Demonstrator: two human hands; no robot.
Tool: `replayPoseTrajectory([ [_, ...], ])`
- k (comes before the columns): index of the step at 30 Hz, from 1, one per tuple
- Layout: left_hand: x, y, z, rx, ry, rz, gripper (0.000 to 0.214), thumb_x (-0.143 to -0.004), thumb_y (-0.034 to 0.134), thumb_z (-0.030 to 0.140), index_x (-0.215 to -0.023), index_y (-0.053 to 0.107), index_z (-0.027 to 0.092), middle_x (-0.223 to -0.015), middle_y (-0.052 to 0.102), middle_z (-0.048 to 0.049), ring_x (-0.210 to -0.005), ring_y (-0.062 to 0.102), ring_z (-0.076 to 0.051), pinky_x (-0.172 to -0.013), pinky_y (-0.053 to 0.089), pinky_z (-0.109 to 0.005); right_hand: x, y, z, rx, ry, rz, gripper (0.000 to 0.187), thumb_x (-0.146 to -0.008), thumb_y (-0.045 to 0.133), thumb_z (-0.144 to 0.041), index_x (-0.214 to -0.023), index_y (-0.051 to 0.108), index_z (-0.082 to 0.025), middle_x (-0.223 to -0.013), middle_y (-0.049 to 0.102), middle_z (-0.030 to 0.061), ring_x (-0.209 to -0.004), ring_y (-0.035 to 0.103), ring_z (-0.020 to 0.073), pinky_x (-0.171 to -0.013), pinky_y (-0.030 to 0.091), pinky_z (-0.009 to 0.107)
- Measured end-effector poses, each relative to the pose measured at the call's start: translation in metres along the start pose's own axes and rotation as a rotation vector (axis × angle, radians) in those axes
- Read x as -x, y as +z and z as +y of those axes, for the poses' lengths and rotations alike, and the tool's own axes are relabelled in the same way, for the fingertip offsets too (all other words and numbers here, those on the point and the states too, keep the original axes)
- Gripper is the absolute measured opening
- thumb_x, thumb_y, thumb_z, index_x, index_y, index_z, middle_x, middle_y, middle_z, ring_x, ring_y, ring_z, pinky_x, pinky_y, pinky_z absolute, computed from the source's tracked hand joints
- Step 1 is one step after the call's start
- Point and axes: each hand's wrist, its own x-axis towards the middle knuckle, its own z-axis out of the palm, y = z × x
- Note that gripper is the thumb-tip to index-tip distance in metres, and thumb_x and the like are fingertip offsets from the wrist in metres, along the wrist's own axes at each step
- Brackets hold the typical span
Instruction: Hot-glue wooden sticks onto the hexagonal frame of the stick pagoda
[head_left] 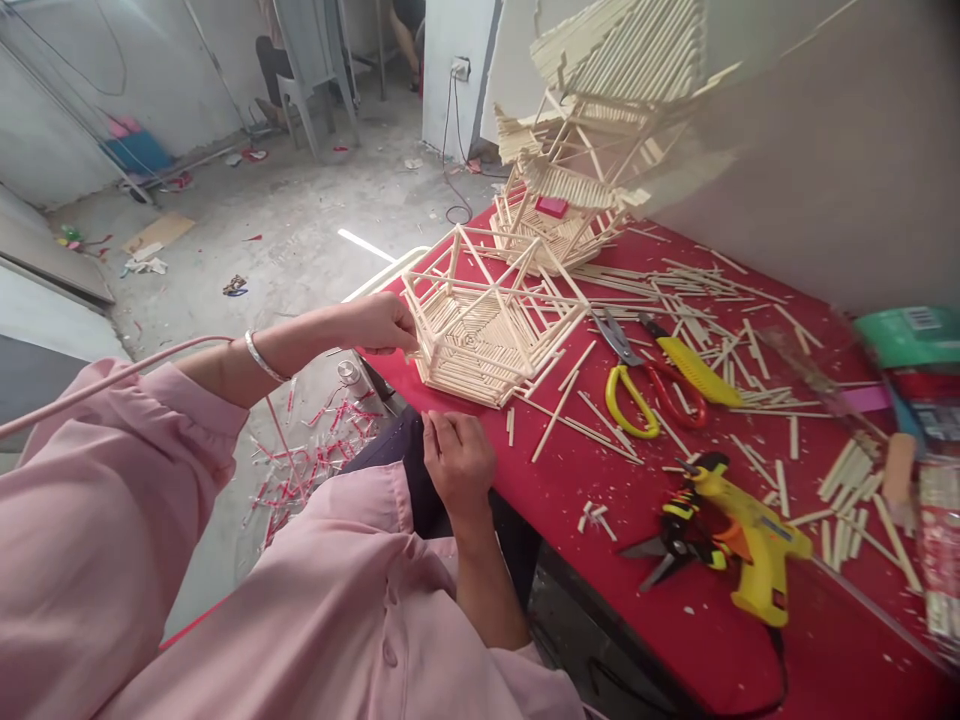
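Note:
A six-sided frame of thin wooden sticks [489, 372], with a floor of sticks laid in rings, sits at the left edge of the red table [525, 470]. My left hand [384, 325] is closed at its left side, the fingertips pinching by a corner post and partly hidden. Below the frame, in front of the table edge, my right hand [459, 462] hovers over my lap with its fingers curled in. Whatever it may hold is hidden. Behind the frame stands a taller tiered stick model [592, 150] with slatted roofs.
Scissors [628, 385], a yellow-handled cutter [694, 368], black pruning shears [675, 540] and a yellow glue gun [761, 545] lie on the right, among loose sticks [712, 320]. Green tape [911, 335] is at the far right. Red-and-white scraps [315, 450] litter the floor.

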Motion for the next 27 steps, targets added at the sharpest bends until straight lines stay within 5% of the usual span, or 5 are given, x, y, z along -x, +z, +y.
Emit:
replayPoseTrajectory([
  [8, -0.008, -0.007, 0.001, -0.015, -0.083, -0.218, 0.027, -0.061, 0.076, 0.016, -0.042, 0.056, 0.018, -0.037, 0.043, 0.0018, -0.036, 0.033, -0.008, -0.042, 0.019, -0.025, 0.003, 0.003, 0.002, 0.021, 0.004, -0.013, 0.008, -0.093, 0.059, -0.020, -0.095, 0.067, -0.018, -0.079, 0.065, 0.0045, -0.072, 0.058, 0.0142, -0.069, 0.045, 0.027],
  [27, -0.010, -0.007, -0.002, 0.048, -0.043, -0.227, 0.028, -0.057, 0.081, 0.016, -0.040, 0.060, 0.019, -0.035, 0.041, 0.0008, -0.032, 0.033, -0.009, -0.039, 0.018, -0.024, 0.002, 0.002, 0.001, 0.031, -0.009, -0.009, 0.006, -0.092, 0.060, -0.019, -0.094, 0.066, -0.018, -0.079, 0.066, 0.0049, -0.074, 0.058, 0.0149, -0.070, 0.046, 0.027],
])
